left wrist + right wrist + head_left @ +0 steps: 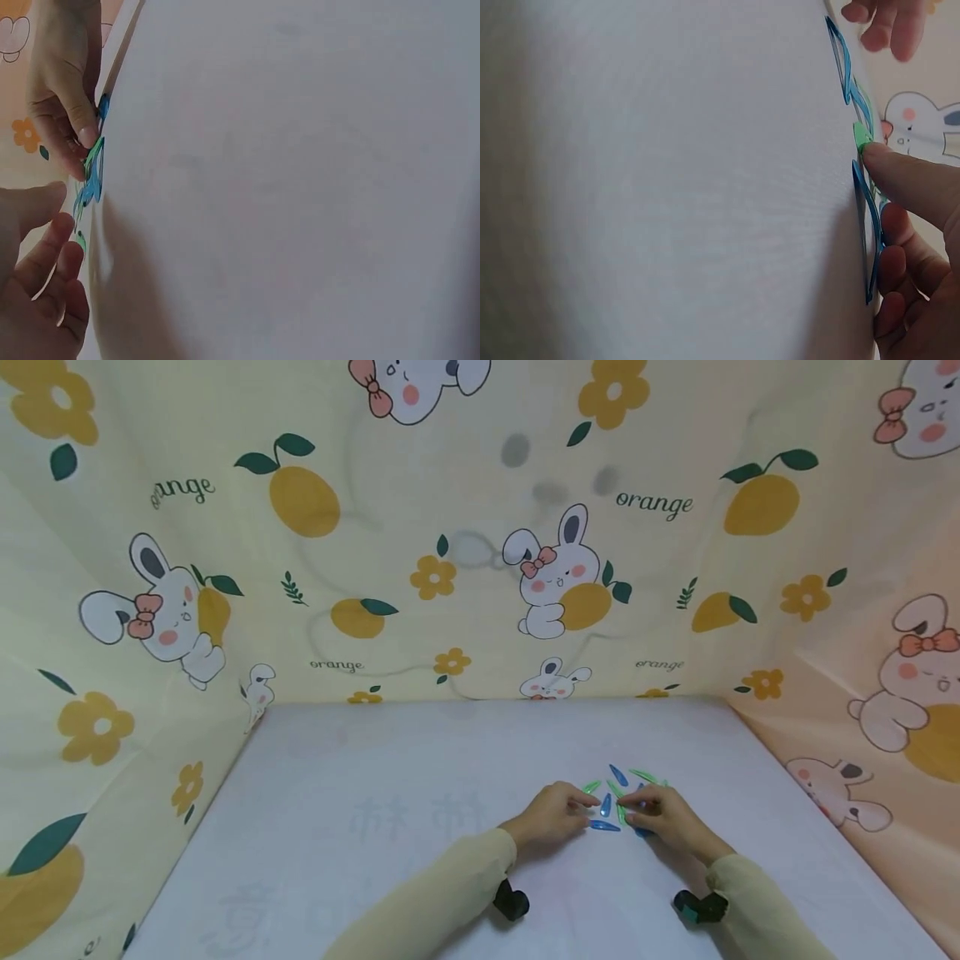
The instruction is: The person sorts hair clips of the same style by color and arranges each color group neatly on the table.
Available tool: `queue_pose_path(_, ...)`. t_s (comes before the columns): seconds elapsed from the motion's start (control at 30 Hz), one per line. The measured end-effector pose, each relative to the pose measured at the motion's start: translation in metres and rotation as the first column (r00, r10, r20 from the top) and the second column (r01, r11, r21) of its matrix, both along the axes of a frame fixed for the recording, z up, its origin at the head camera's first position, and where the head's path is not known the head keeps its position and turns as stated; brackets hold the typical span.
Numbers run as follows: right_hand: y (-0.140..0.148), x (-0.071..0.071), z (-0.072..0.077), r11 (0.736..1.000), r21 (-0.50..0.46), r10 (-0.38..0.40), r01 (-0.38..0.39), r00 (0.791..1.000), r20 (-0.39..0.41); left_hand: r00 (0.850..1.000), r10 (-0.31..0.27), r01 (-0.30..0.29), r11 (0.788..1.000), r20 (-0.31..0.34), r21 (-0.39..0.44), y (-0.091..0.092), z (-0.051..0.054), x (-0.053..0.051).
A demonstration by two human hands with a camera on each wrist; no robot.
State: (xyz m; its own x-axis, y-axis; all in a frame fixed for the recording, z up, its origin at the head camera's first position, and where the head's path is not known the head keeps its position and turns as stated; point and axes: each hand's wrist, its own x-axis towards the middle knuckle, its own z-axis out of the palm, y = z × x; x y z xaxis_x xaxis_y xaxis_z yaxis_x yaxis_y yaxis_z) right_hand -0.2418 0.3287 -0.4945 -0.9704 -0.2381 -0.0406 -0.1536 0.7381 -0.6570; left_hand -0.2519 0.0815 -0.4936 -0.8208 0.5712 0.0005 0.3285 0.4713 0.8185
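Observation:
Several blue and green snap hair clips lie in a loose cluster on the white tabletop, among them a blue clip (605, 805), another blue clip (604, 826) and a green clip (643, 775). From the right, my right hand (672, 821) pinches a green hair clip (861, 136) between thumb and forefinger, low over the table. Opposite it, my left hand (549, 820) hovers at the cluster's left side, its fingers loosely bent and thumb apart, with nothing seen between them. Part of the cluster is hidden behind the right hand's fingers.
The white tabletop (360, 843) stretches left of the hands, with faint writing showing through. A cloth printed with rabbits and oranges (465, 627) hangs behind and along both sides. Dark wrist devices (512, 902) sit under the sleeves.

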Motion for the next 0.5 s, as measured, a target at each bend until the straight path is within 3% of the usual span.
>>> queue_pose_path(0.17, 0.001, 0.001, -0.002, 1.000, -0.018, 0.000, -0.001, 1.000, -0.015, 0.999, -0.038, 0.038, 0.999, 0.001, -0.038, 0.010, -0.002, -0.002)
queue_pose_path(0.5, 0.004, 0.000, -0.004, 0.997, -0.070, 0.032, -0.034, 0.999, -0.032, 0.995, -0.049, 0.034, 0.985, -0.085, -0.168, 0.018, -0.004, -0.002)
